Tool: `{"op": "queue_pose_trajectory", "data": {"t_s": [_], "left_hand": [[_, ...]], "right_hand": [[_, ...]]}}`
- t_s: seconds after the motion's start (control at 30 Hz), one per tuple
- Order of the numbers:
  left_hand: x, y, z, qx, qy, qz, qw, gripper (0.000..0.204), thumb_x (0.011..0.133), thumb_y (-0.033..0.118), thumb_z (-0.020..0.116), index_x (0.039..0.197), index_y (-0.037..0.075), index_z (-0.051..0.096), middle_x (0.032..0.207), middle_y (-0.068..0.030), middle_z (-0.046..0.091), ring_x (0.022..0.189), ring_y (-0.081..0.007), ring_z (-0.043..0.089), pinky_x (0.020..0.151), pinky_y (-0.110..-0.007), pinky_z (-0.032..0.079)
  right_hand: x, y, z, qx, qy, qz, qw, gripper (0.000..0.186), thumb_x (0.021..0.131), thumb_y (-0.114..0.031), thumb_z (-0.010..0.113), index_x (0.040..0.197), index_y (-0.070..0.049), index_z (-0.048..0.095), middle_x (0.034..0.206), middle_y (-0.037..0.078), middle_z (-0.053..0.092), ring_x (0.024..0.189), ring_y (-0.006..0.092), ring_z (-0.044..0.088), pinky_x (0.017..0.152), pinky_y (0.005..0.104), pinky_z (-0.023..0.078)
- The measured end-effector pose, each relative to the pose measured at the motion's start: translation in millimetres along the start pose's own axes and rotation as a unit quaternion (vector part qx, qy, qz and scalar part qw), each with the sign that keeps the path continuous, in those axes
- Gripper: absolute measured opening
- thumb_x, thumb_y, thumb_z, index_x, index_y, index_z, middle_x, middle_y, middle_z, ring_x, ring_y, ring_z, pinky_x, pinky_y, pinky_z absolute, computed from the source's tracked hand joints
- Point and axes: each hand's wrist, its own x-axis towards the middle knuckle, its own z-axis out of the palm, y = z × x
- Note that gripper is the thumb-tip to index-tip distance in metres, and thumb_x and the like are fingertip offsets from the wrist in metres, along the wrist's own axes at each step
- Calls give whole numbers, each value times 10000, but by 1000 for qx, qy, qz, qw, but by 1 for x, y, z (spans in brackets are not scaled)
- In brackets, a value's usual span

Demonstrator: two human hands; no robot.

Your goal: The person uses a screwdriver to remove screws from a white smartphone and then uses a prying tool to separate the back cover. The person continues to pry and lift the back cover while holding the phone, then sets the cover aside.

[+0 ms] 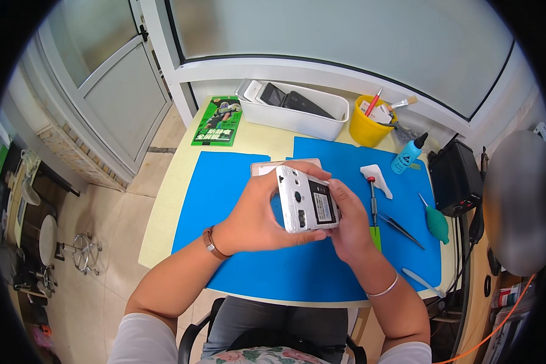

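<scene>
Both my hands hold a white smartphone (290, 197) above the blue mat (242, 273), its back cover off and its dark battery (323, 203) with a pale label showing. My left hand (255, 209) wraps round the end with the camera, thumb along the near edge. On the other end, my right hand (350, 221) is closed with its thumb over the battery side. Behind the phone, a pale flat piece (261, 168), perhaps a cover, lies partly hidden on the mat. Right of my hands are a red-topped screwdriver (373, 197) and black tweezers (400, 230).
A white bin (297, 123) of phones and a yellow cup (370, 130) of tools stand at the back. To the right are a blue bottle (406, 156), green air blower (437, 224), white spudger (423, 281) and black box (455, 179). A green packet (217, 121) lies back left.
</scene>
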Motion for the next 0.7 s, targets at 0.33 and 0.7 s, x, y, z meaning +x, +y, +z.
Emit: {"op": "queue_pose_trajectory", "data": {"t_s": [0.33,0.7], "left_hand": [[-3,-2,-2,-15,27,19,999,771,598,278,1057,1247,69,696,1224,-124,770,1114,-257,766,1004,-387,602],[-3,-6,-2,-8,27,15,999,831,563,306,1093,1267,85,712,1249,-112,776,1143,-237,754,1013,-372,602]], "right_hand": [[4,9,0,-88,-77,-34,993,536,1133,-473,491,1434,-42,597,1189,104,764,1003,136,771,832,264,625],[1,5,-4,-31,-52,-43,997,311,1110,-359,583,1252,-88,640,1095,72,757,962,96,749,755,214,598]]}}
